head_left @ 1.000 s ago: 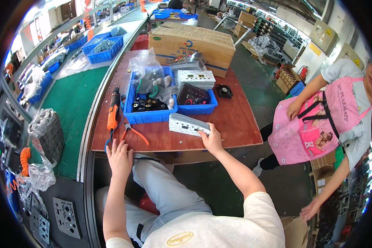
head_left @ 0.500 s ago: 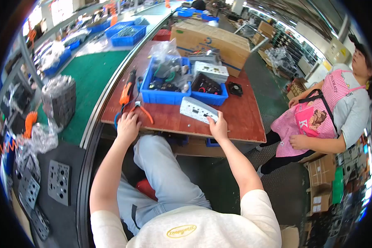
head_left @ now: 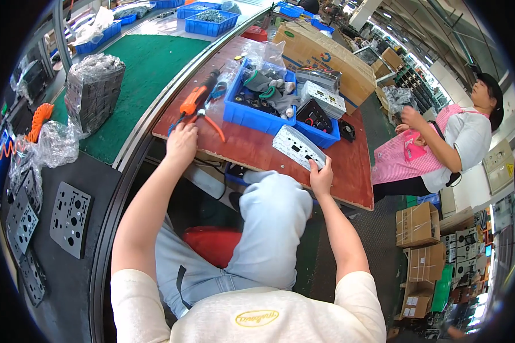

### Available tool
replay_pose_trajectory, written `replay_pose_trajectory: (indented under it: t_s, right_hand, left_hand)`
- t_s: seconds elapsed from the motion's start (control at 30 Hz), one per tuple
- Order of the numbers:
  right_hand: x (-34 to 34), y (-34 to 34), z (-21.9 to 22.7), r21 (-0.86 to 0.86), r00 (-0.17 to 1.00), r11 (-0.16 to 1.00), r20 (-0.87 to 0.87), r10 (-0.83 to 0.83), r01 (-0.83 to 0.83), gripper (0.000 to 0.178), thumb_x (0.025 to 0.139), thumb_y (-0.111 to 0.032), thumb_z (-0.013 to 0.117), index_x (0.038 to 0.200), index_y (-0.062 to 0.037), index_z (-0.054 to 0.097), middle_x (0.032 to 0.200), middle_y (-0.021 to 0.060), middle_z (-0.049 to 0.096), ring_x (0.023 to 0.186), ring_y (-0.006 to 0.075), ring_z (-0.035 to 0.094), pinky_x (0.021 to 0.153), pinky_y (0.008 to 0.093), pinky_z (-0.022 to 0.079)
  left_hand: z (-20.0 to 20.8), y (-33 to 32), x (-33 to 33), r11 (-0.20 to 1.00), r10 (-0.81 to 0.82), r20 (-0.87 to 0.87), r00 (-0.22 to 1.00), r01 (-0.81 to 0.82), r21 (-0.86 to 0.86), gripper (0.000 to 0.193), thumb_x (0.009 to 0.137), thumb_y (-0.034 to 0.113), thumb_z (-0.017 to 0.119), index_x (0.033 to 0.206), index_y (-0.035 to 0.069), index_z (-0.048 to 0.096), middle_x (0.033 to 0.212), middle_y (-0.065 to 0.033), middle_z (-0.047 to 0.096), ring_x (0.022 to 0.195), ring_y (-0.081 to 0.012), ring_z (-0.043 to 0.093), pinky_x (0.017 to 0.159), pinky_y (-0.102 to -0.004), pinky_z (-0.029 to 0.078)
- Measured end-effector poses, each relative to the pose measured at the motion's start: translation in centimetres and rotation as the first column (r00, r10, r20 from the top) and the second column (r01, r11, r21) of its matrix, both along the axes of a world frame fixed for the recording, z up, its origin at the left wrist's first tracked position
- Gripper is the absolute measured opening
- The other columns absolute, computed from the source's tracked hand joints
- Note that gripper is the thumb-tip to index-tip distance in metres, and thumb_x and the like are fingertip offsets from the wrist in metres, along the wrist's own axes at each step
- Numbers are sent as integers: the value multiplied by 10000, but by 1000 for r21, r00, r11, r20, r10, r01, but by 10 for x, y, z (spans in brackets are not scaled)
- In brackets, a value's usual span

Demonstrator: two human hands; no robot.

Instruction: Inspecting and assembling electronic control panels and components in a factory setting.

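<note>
My right hand grips the lower right corner of a light grey panel with dark cutouts, thumb on its face. The panel is tilted, just in front of the blue bins. My left hand lies at the table's near left edge, fingers stretched forward beside the orange-handled pliers. One plier handle runs in under or beside those fingers; whether they touch it is hard to see. Just beyond lies an orange and black electric screwdriver.
A blue bin holds gloves and black parts; a second blue bin carries stacked panels. Behind stands a large cardboard box. A black fan sits at right. Left is a conveyor with panels. A co-worker stands right.
The view has shifted, so the table sits further right. My right hand still holds the panel. My knee has swung right, and the co-worker has raised a hand.
</note>
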State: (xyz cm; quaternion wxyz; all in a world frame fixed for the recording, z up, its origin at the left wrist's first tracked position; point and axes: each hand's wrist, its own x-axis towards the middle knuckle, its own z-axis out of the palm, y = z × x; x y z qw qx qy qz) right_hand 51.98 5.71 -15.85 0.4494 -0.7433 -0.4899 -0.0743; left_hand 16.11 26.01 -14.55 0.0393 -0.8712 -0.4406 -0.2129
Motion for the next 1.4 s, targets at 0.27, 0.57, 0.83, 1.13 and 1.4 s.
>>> replay_pose_trajectory:
  t_s: [0.27, 0.57, 0.83, 1.13, 1.4]
  right_hand:
    - [2, 0, 1, 13, 998, 998, -43, 54, -54, 409, 826, -256, 638, 1107, -22, 455, 918, 235, 625, 845, 398, 612, 696, 435, 474]
    - [17, 7, -1, 79, 976, 985, -144, 162, -152, 338, 792, -145, 670, 1055, -25, 495, 889, 170, 642, 826, 280, 645, 693, 351, 487]
    - [29, 4, 21, 56, 827, 920, -419, 375, -389, 233, 793, -72, 665, 971, -12, 528, 860, 76, 615, 799, 123, 561, 726, 283, 468]
    - [49, 16, 32, -191, 733, 792, -547, 404, -580, 361, 860, -77, 586, 1147, -12, 377, 1048, 135, 574, 988, 184, 541, 873, 324, 428]
    - [57, 11, 32, -250, 852, 864, -423, 308, -437, 367, 861, -143, 585, 1150, -20, 394, 1053, 166, 556, 1003, 240, 552, 869, 344, 427]
  left_hand:
    - [11, 3, -32, 1000, 16, -24, 1000, -16, 15, 263, 847, 145, 525, 1096, 81, 581, 1209, -43, 554, 1210, -278, 432, 976, -491, 333]
    - [39, -42, 17, 976, -220, 242, 945, 216, 43, 180, 795, 117, 583, 960, 50, 607, 1039, -80, 608, 1105, -273, 498, 902, -422, 405]
    - [18, -66, 141, 856, -318, 506, 801, 473, -210, 472, 805, 163, 620, 1223, 8, 464, 1177, -187, 536, 1118, -335, 487, 947, -380, 399]
    - [1, -96, 193, 750, -95, 766, 636, 552, -365, 735, 816, 62, 591, 1378, -32, 128, 1294, -297, 354, 1175, -420, 422, 964, -405, 376]
    - [3, -98, 203, 829, -185, 720, 668, 500, -251, 623, 843, -8, 520, 1373, 0, 193, 1245, -273, 401, 1101, -440, 459, 887, -425, 425]
